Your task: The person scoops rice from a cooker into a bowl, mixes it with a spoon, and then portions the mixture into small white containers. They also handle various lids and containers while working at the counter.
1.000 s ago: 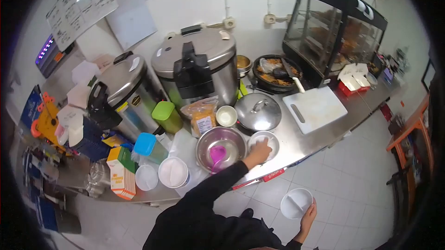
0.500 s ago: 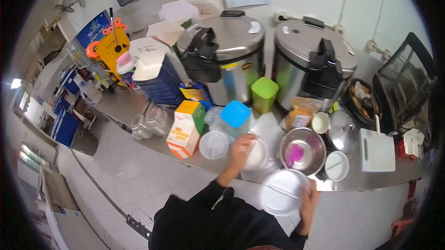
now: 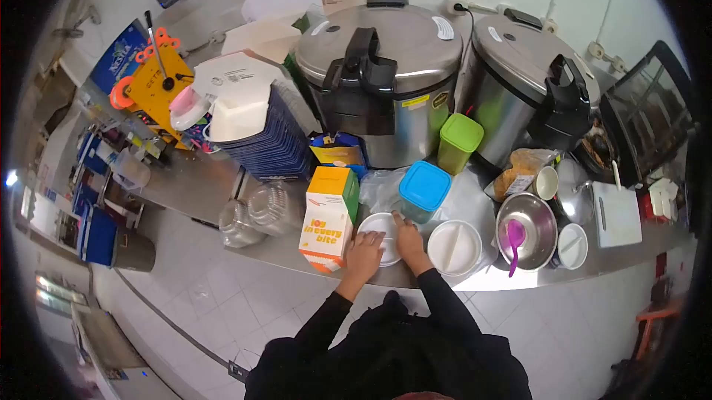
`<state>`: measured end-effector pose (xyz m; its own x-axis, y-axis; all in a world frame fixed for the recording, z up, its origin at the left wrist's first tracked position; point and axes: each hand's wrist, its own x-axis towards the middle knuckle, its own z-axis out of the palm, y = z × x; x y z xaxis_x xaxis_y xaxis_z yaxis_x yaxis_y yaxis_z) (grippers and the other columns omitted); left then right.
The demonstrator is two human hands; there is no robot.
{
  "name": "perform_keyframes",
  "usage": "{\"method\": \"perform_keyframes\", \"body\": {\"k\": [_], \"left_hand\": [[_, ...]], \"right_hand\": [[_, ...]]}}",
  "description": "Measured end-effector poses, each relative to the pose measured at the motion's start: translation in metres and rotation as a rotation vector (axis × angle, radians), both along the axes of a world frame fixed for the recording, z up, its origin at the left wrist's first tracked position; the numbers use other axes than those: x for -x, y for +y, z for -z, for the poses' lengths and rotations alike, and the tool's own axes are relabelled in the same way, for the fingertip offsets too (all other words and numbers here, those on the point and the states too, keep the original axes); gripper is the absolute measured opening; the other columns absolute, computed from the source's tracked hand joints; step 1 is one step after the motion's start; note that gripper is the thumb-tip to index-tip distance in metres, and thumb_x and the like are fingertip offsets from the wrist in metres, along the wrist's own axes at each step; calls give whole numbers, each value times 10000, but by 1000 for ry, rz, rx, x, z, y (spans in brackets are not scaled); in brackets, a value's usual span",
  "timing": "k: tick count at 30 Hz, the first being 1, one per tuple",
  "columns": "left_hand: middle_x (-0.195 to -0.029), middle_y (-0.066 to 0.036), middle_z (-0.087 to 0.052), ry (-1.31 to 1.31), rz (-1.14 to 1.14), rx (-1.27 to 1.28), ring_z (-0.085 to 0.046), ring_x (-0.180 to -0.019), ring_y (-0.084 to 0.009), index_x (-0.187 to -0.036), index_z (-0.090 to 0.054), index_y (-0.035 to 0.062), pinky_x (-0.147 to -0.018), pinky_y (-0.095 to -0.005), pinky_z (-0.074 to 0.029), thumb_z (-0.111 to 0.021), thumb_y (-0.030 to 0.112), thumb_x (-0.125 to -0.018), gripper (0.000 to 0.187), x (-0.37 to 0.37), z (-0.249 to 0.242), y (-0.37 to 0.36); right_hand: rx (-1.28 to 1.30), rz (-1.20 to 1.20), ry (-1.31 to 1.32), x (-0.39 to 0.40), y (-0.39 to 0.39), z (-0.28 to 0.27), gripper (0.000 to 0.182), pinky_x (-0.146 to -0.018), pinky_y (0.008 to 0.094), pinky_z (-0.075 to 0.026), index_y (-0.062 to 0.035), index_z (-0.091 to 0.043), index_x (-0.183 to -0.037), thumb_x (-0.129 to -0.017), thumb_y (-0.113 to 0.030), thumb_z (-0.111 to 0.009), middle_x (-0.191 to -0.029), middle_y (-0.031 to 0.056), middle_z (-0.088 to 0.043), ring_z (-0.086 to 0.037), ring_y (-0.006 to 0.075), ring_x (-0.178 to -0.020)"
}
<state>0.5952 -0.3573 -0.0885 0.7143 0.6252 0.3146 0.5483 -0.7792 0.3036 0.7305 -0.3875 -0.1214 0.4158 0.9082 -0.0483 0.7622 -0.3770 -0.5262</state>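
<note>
My left hand (image 3: 365, 255) rests over the left edge of a round white lidded bowl (image 3: 387, 255), its fingers stretched across the lid. On the right side of that lid, my right hand (image 3: 409, 243) has its fingers together at the rim. A second white bowl (image 3: 454, 248), covered by a lid with a raised line across it, stands just right of my right hand. Behind my hands is a clear tub with a blue lid (image 3: 425, 186). An orange and white carton (image 3: 326, 226) stands close to my left hand.
A steel bowl (image 3: 545, 252) holds a purple scoop (image 3: 515, 240). Beside it sits a white cup (image 3: 572, 246). Two large steel cookers (image 3: 382, 51) stand behind, with a green container (image 3: 460, 142) in front. Stacked blue boxes (image 3: 267, 140) and clear plastic containers (image 3: 271, 207) are at left.
My right hand has let go of the white lid, which now appears on the right-hand bowl. Both hands have moved to the left-hand bowl. The view has shifted left.
</note>
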Motion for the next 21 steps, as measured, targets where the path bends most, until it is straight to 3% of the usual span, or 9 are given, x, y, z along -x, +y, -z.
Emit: {"method": "perform_keyframes", "body": {"k": [3,5,7,9,10,13,17,20,21], "left_hand": [[-877,-52,-530,144,-89,23,-488,-842,-203,-916,-557,111,-712,-354,-360,-529,196,-703,231,-11,0,7],[-789,-45,-554,311,-84,-10,-521,-755,-211,-852,-553,101,-697,-355,-356,-529,197,-701,181,-13,-7,12],[-714,-63,-572,268,-81,-19,-553,-661,-233,-788,-540,81,-698,-359,-370,-516,194,-703,143,-17,-8,10],[-725,-102,-586,420,-250,237,-578,-674,-263,-818,-529,49,-694,-396,-401,-483,181,-718,171,-25,-11,7],[-731,-169,-582,436,-291,331,-575,-685,-323,-866,-491,11,-635,-441,-436,-492,234,-709,273,-27,-3,8],[-784,-176,-585,428,-366,472,-578,-753,-314,-912,-478,3,-684,-450,-429,-476,204,-708,287,-34,-1,10],[-892,-216,-558,627,-347,529,-552,-843,-331,-1022,-419,-44,-716,-431,-422,-467,218,-698,419,-29,7,9],[-951,-234,-533,641,-454,555,-543,-841,-365,-1101,-363,-14,-740,-450,-416,-466,220,-681,491,-36,11,2],[-990,-236,-516,653,-460,559,-532,-873,-365,-1135,-326,-10,-766,-449,-402,-460,225,-690,521,-36,20,6]], "right_hand": [[-147,56,240,-2,-11,11,410,-730,424,-414,-45,-344,-1179,-780,-112,-410,-996,211,-479,-497,379,-862],[-410,155,345,8,-21,23,454,-761,436,-385,6,-293,-1195,-815,-218,-404,-1040,293,-422,-448,428,-921],[-353,205,442,17,-35,8,500,-825,429,-342,52,-270,-1186,-821,-259,-411,-1100,310,-376,-405,435,-979],[-372,300,568,30,-42,9,515,-869,428,-293,88,-260,-1173,-820,-253,-415,-1116,310,-353,-366,416,-1025],[-460,295,460,39,-43,29,544,-892,430,-258,106,-242,-1171,-811,-256,-428,-1117,310,-336,-335,411,-1041],[-334,246,490,48,-49,27,565,-900,434,-254,108,-227,-1178,-794,-243,-449,-1107,317,-331,-342,435,-1014],[-377,167,450,50,-58,35,613,-893,397,-278,104,-185,-1195,-722,-90,-522,-1097,302,-328,-343,423,-996],[-314,123,553,48,-64,20,744,-968,396,-180,102,-46,-1224,-701,-82,-541,-1236,336,-153,-166,437,-1160],[-319,150,546,46,-67,19,744,-968,396,-180,102,-46,-1224,-701,-82,-541,-1236,336,-153,-166,437,-1160]]}}
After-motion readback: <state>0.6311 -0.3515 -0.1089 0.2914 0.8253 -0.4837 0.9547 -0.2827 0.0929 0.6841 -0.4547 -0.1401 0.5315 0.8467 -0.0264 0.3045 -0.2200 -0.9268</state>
